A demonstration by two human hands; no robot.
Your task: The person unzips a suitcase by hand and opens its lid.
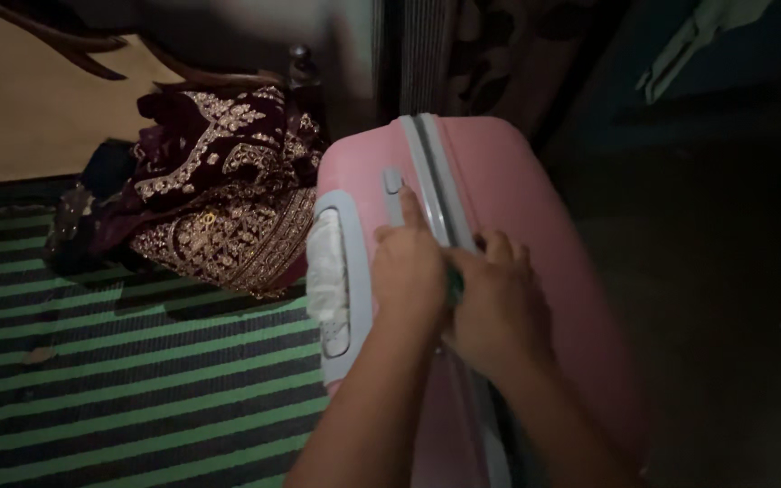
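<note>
You are working both hands on the pink hard-shell suitcase, which is standing on its edge at the right of the striped bed cover. Your left hand is resting on the grey zip band, its grip loosely curled with the forefinger stretched far along the band. Your right hand is lying just beside it, touching it, its grip pressed together around something small and green; what it is cannot be told. A maroon embroidered garment is lying heaped at the far left.
</note>
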